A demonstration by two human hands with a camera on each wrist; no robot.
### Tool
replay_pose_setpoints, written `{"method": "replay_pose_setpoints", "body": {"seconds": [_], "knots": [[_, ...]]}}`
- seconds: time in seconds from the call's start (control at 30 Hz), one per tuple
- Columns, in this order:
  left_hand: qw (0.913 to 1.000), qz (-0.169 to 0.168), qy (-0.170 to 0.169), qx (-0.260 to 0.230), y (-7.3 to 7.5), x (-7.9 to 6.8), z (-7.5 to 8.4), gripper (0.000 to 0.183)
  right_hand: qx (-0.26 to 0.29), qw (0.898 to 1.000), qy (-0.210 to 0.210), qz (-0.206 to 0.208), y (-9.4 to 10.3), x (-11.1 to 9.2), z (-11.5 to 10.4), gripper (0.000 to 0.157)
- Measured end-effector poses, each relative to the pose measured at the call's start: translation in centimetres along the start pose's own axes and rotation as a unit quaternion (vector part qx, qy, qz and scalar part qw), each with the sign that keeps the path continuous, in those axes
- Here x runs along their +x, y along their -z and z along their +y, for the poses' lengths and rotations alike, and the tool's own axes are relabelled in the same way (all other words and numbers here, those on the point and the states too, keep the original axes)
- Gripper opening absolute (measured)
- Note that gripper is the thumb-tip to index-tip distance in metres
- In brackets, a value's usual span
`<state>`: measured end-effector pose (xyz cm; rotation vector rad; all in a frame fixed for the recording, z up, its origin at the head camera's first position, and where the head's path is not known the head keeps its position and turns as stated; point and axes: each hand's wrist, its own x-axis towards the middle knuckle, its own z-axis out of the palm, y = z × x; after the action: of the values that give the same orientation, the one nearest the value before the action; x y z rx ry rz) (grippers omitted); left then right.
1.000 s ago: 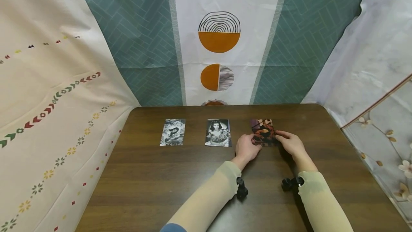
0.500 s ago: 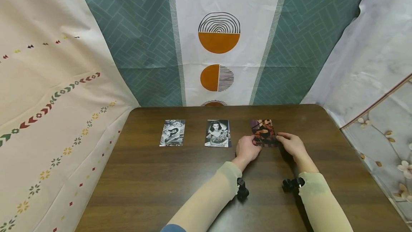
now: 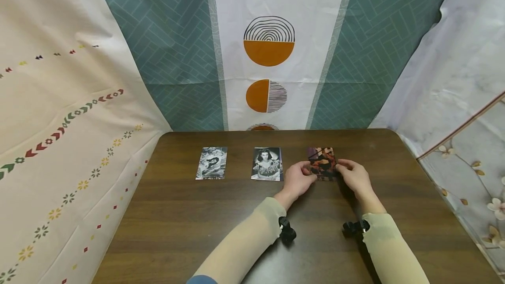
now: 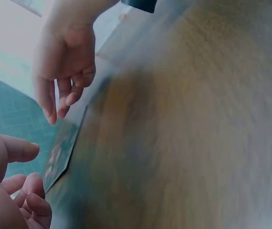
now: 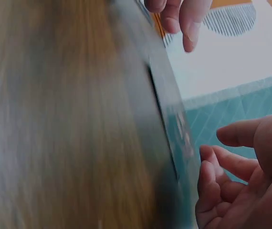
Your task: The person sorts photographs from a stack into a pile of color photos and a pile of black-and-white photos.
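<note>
A dark red-and-orange colour photo [image 3: 322,163] lies flat at the back right of the table. My left hand [image 3: 296,180] is beside its lower left corner; in the left wrist view the thumb and curved fingers of this hand [image 4: 12,176] stand apart from the photo [image 4: 62,155]. At the photo's right edge is my right hand [image 3: 354,179]. The right wrist view has that hand's thumb and fingers [image 5: 236,136] parted, with nothing between them. Left of my hands lies a black-and-white portrait photo [image 3: 267,164], another print peeking out under its right side.
Farther left is another black-and-white photo [image 3: 211,163], in line with the others. All lie on a brown wooden table [image 3: 177,227]. Patterned cloth [image 3: 268,51] hangs behind the table's far edge, and more cloth [image 3: 465,100] borders the right side.
My left hand has let go of the colour photo's corner and drawn slightly left. The right hand has shifted a little left; the photos stay in place.
</note>
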<state>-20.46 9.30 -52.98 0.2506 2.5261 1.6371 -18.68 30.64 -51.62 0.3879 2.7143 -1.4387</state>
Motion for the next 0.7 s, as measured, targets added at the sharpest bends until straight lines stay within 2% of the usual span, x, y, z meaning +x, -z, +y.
{"method": "replay_pose_setpoints", "body": {"seconds": [0.1,0.23,0.4,0.7], "knots": [[0.9995,-0.002,-0.011,-0.028,1.4,-0.2,-0.6,0.047,0.006,1.000,0.013,-0.009,-1.1,-0.1,-0.9,0.052],[0.9991,-0.005,-0.012,-0.041,3.4,-0.3,-1.9,0.046,0.005,0.999,0.044,-0.025,-2.9,-0.1,-2.1,0.049],[0.9992,0.007,-0.007,-0.040,6.6,-0.8,-3.4,0.046,0.004,0.996,0.077,-0.049,-5.9,0.0,-3.5,0.045],[0.9988,0.047,-0.004,-0.011,12.5,-1.5,-6.0,0.043,0.013,0.993,0.089,-0.072,-11.6,-0.3,-6.8,0.042]]}}
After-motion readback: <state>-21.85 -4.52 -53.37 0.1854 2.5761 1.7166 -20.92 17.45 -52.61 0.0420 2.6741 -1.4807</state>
